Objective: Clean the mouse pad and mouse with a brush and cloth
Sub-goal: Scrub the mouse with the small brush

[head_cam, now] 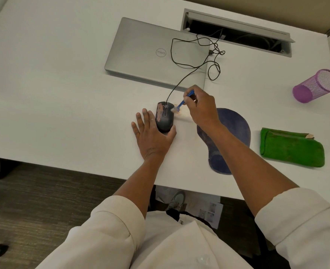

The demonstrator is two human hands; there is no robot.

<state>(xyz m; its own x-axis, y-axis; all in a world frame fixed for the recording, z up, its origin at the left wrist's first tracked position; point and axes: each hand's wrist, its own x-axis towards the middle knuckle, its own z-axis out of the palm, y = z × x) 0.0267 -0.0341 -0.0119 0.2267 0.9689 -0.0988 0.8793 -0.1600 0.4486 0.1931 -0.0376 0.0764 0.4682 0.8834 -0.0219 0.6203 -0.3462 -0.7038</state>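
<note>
A black wired mouse (165, 117) smeared with brownish dirt lies on the white desk (53, 94). My left hand (152, 136) holds it steady, fingers along its left side and thumb at its rear right. My right hand (201, 107) pinches a small blue brush (183, 100); its pale bristles touch the mouse's right front edge. Tan dust (179, 112) lies on the desk beside the mouse. The dark blue mouse pad (235, 123) with a wrist rest lies to the right, partly under my right forearm. A folded green cloth (292, 147) sits further right.
A shut silver laptop (150, 51) lies behind the mouse with the mouse cable (179, 65) looped over it. An open cable hatch (237, 33) is at the back. A purple mesh cup (317, 85) lies on its side at the far right. The desk edge runs near my body.
</note>
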